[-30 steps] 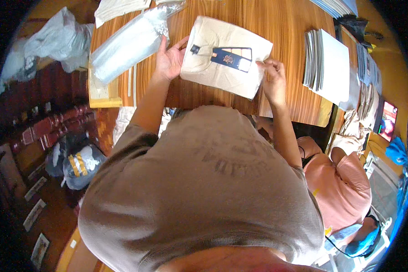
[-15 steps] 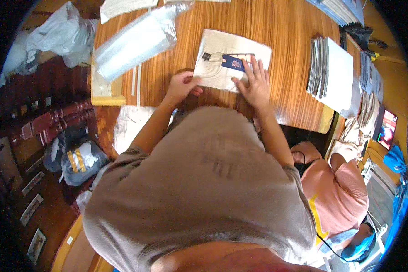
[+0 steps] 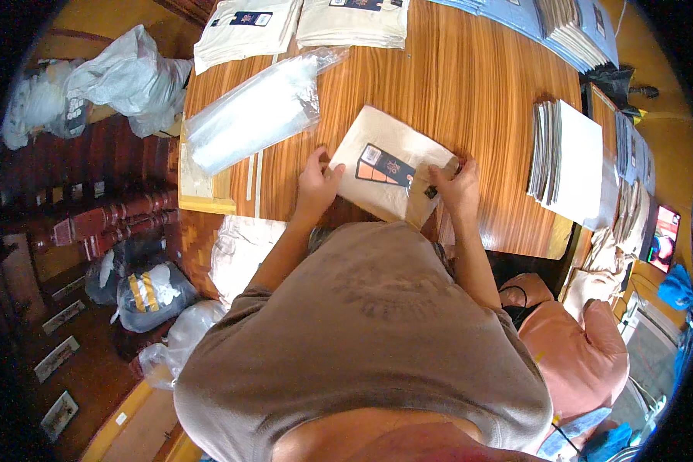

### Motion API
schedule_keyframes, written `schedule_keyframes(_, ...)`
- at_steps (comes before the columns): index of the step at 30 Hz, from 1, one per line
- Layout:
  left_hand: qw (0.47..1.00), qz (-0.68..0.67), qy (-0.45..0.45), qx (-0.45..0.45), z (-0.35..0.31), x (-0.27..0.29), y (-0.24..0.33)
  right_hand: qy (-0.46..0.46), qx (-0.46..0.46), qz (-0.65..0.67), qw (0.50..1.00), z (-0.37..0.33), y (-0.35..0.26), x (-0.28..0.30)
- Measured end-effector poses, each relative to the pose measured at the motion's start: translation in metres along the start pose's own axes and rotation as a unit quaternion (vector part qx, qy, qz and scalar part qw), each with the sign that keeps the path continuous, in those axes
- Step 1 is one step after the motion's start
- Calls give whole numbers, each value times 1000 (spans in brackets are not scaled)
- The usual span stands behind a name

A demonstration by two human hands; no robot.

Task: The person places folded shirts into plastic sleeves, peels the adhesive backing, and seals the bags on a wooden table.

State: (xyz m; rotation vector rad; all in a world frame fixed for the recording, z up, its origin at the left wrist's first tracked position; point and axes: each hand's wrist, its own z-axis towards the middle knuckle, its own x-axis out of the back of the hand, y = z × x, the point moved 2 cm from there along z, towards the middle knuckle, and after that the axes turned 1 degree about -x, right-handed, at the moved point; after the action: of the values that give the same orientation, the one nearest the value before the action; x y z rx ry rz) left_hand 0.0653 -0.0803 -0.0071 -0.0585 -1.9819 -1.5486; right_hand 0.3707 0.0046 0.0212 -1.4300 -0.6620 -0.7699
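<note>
A folded cream T-shirt [image 3: 393,137] lies at a slant on the wooden table in front of me. Its collar and small black neck label [image 3: 430,192] point to the lower right. On top of it rests a dark blue hang tag [image 3: 385,165] with a pale sticker and an orange-pink panel. My left hand [image 3: 320,183] pinches the shirt's left edge, thumb on top. At the right end, near the collar, my right hand [image 3: 455,182] is closed on the shirt's edge, its fingertips partly hidden.
Clear plastic bags [image 3: 254,115] lie on the table's left. Folded cream shirts [image 3: 352,28] with tags sit at the far edge, blue ones [image 3: 508,15] at far right. A stack of white-topped sheets [image 3: 577,154] stands at right. A person in a pink top [image 3: 574,354] is at lower right.
The shirt has turned round, so its collar moved from the left to the lower right. My right hand went from lying on the tag to gripping the edge. The whole view has shifted.
</note>
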Motion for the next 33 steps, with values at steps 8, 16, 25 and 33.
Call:
schedule_keyframes(8, 963, -19, -269, 6, 39, 35, 72, -142, -201, 207, 947, -48, 34, -4)
schedule_keyframes(16, 993, 4, -66, -102, 263, 86, 129, -1, 74, 375, 924, 210, -124, -37)
schedule_keyframes(25, 979, 195, -58, 32, 388, 16, 109, -75, -53, 282, 955, 340, -112, -144)
schedule_keyframes(33, 994, 90, -10, 57, 406, 6, 98, -103, -42, 210, 971, 346, -136, -146)
